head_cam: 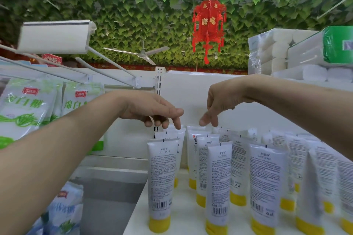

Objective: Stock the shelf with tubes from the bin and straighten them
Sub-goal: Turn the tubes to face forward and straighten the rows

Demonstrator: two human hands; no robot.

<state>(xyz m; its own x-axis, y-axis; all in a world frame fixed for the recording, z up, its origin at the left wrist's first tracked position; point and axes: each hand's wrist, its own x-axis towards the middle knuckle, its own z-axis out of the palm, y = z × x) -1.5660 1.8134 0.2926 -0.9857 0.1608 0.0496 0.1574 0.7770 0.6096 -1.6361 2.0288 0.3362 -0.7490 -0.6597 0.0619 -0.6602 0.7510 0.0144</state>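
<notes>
Several white tubes with yellow caps stand cap-down in rows on the white shelf (187, 213). My left hand (150, 109) reaches over the back-left row, its fingertips touching the top edge of a rear tube (176, 133). My right hand (222, 102) hangs palm-down over the neighbouring row, its fingertips just above the top of another rear tube (196, 133); contact is unclear. Neither hand holds anything. The front-left tube (162, 183) and the front-middle tube (219, 187) stand upright with their barcodes facing me. The bin is out of view.
White sugar bags (24, 108) hang on pegs at the left, under a price-tag holder (55, 36). Wrapped toilet-paper rolls (282, 53) are stacked at the upper right. A slotted upright (159, 82) divides the shelf bays. A red lantern (209, 28) hangs against a leafy wall.
</notes>
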